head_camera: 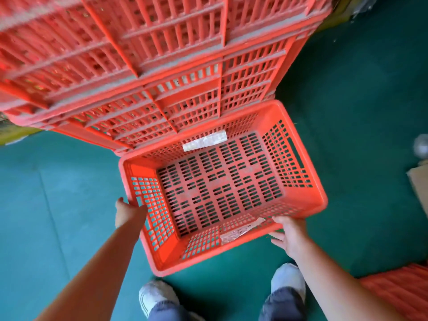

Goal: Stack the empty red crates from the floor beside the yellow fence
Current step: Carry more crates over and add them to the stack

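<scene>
- Left hand (126, 212) is gripping the rim at the left short end of the red crate (222, 188), fingers curling over the edge. Right hand (288, 235) is clasping the near long rim close to the right corner, thumb on top and fingers underneath.
- Between the two hands the crate is sitting mouth-up, holding only two paper labels (205, 140). Its long axis is running from the left hand across and slightly away to the right.
- The step in hand, as I judge it, is bringing this crate to the pile. Whether it is clearing the floor is hard to tell.
- Just beyond the hands, the crate's far rim is nearly touching the stack of red crates (162, 66), which is rising out of view.
- The next move is likely calling for a high lift, with the crate squared to the stack.
</scene>
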